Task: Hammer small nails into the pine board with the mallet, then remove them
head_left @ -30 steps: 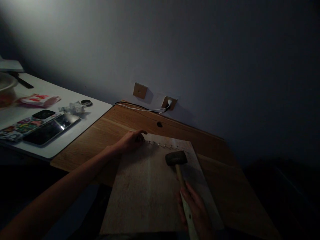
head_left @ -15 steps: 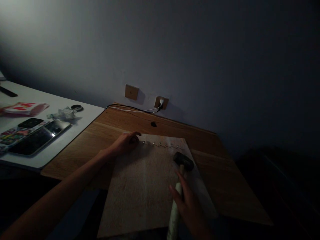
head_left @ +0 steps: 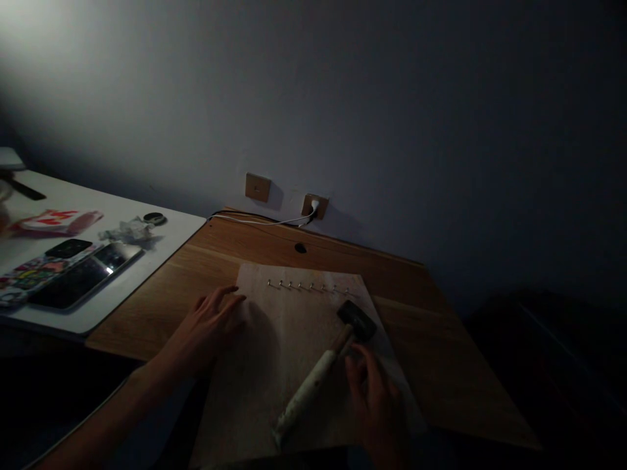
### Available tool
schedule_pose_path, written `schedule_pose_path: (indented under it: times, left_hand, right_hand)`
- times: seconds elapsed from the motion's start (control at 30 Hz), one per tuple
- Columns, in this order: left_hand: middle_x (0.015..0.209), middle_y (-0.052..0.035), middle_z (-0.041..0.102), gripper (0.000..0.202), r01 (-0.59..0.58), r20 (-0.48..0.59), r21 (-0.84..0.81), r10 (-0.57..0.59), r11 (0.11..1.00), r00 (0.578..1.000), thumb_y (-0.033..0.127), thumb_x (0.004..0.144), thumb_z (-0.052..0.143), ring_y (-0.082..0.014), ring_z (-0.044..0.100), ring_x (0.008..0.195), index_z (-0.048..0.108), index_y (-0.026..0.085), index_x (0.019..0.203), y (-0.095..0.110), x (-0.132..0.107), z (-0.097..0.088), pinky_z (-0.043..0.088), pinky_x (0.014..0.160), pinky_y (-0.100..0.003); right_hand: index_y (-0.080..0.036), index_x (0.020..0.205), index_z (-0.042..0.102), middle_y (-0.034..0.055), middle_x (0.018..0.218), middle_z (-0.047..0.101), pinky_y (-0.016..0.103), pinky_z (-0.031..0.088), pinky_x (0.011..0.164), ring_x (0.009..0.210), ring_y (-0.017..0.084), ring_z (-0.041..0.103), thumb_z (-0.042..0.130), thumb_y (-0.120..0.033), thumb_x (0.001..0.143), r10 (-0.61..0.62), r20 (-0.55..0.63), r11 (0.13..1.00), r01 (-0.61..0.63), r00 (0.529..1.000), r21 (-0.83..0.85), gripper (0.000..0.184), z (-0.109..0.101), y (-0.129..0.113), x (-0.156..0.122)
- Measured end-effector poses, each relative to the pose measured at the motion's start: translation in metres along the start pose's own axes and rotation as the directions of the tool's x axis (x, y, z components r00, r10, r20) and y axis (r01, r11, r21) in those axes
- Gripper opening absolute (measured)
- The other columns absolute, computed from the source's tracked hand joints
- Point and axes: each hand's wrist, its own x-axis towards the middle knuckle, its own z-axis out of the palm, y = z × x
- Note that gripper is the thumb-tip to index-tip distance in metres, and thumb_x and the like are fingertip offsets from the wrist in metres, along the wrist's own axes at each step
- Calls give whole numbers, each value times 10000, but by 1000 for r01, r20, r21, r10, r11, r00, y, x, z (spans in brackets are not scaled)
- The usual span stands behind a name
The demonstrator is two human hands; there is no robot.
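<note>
A pale wooden board [head_left: 264,352] lies on the brown table, with several nails [head_left: 312,287] standing in a row near its far edge. On the board rests a mallet [head_left: 308,385] with a black head and a whitish handle, slanting toward the lower left. My right hand [head_left: 375,391] is just right of the mallet, near its head, fingers apart and bent, holding nothing. Over the board's left edge, my left hand [head_left: 213,323] hangs with fingers spread and nothing in it.
A white table [head_left: 181,228] adjoins on the left, bearing a phone [head_left: 68,284], crumpled clear plastic [head_left: 130,232], a red-and-white packet [head_left: 61,222] and a round dark lid [head_left: 155,219]. Cables [head_left: 259,220] run along the wall to an outlet [head_left: 318,207].
My left hand has drawn back from the nail row toward the lower left. My right hand has let go of the mallet, whose handle now swings further left on the board.
</note>
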Motion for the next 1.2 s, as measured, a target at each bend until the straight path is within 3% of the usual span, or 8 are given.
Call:
schedule_pose_path:
  times: [0.1, 0.2, 0.43, 0.57, 0.7, 0.97, 1.07, 1.2]
  left_hand:
    - [1455, -126, 543, 350, -18, -64, -48, 15, 999, 998, 390, 978, 568, -290, 655, 1215, 630, 252, 1294, 6, -32, -2, 576, 1013, -430]
    - [1497, -102, 516, 325, -61, -80, -59, 56, 996, 995, 374, 981, 580, -279, 647, 1239, 630, 276, 1286, 14, -47, 0, 590, 1002, -410]
    - [1573, -102, 457, 516, -96, 69, -88, 102, 991, 992, 314, 891, 683, -293, 640, 1242, 573, 301, 1395, 37, -31, -10, 586, 1009, -446]
    - [1566, -112, 455, 566, -174, 164, -179, 204, 968, 965, 319, 889, 697, -298, 607, 1297, 542, 301, 1433, 56, -4, -7, 562, 1048, -448]
    - [1541, -152, 459, 571, -283, 204, -280, 345, 917, 916, 365, 867, 730, -329, 575, 1329, 561, 245, 1399, 87, 31, 18, 539, 1076, -481]
    - [1551, -214, 467, 625, -540, 242, -358, 634, 762, 734, 537, 910, 689, -390, 371, 1507, 582, 162, 1399, 164, 100, 82, 394, 1215, -513]
    - [1621, -241, 376, 692, -539, 278, -295, 610, 789, 742, 596, 921, 656, -445, 363, 1503, 552, 163, 1451, 182, 108, 95, 403, 1177, -594]
    - [1659, -166, 363, 543, -615, 237, -238, 659, 752, 714, 518, 1033, 501, -433, 297, 1541, 532, 209, 1478, 190, 99, 101, 316, 1183, -711]
  right_hand:
    - [-230, 1226, 691, 144, 1181, 756, 468, 538, 965, 1108, 315, 701, 441, -583, 1038, -73, -125, 995, 64, 989, -77, 471, -9, 31, -2]
    - [-209, 1246, 678, 145, 1222, 744, 494, 541, 988, 1164, 308, 670, 461, -554, 1045, -222, -178, 969, 196, 959, -153, 454, -7, 55, -5]
    - [-193, 1163, 710, 157, 1127, 781, 511, 561, 913, 1060, 314, 712, 420, -515, 1067, -322, -197, 916, 252, 926, -313, 444, -13, 77, -3]
    - [-199, 1131, 717, 157, 1130, 792, 533, 559, 903, 1056, 338, 728, 391, -554, 1054, -268, -178, 905, 184, 947, -384, 487, -35, 101, 0]
    - [-162, 1142, 703, 188, 1144, 786, 531, 563, 927, 1059, 354, 733, 413, -509, 1026, -213, -201, 897, 109, 956, -428, 467, -61, 146, 5]
    - [-187, 1098, 719, 185, 1156, 789, 502, 559, 976, 1088, 352, 744, 377, -445, 945, -7, -207, 867, -97, 978, -488, 454, -123, 231, 27]
    - [-165, 1171, 694, 207, 1256, 745, 497, 541, 1022, 1173, 354, 708, 337, -480, 935, 95, -193, 861, -178, 977, -477, 532, -138, 246, 31]
    - [-120, 1278, 652, 259, 1366, 649, 574, 488, 1070, 1288, 421, 615, 326, -581, 912, 253, -272, 784, -361, 928, -504, 674, -145, 257, 26]
